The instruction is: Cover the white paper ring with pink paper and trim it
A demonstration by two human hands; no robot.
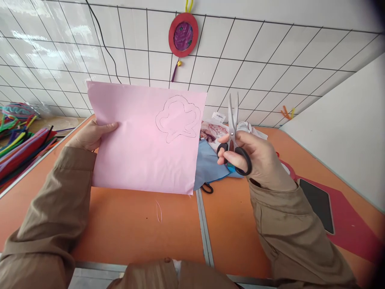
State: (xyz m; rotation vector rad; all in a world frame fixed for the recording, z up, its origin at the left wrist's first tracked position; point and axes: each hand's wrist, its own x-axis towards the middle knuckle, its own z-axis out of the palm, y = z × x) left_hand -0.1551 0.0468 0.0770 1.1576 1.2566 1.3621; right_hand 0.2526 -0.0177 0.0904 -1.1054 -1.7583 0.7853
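Note:
My left hand (92, 134) grips the left edge of a pink sheet of paper (141, 148), holding it up above the orange table (120, 228). A flower-like outline (178, 117) is drawn in pencil near the sheet's upper right. My right hand (255, 156) holds black-handled scissors (233, 132) just right of the sheet, fingers through the loops, blades pointing up and slightly apart. The blades are not touching the paper.
Blue paper (209, 162) and printed packets (212, 130) lie behind the sheet. A second pair of scissors' handle (207, 188) pokes out below. Colourful pipe cleaners (18, 144) are piled at the left. A dark tablet (319, 202) on red paper (351, 224) lies right. A red ornament (183, 34) hangs on the tiled wall.

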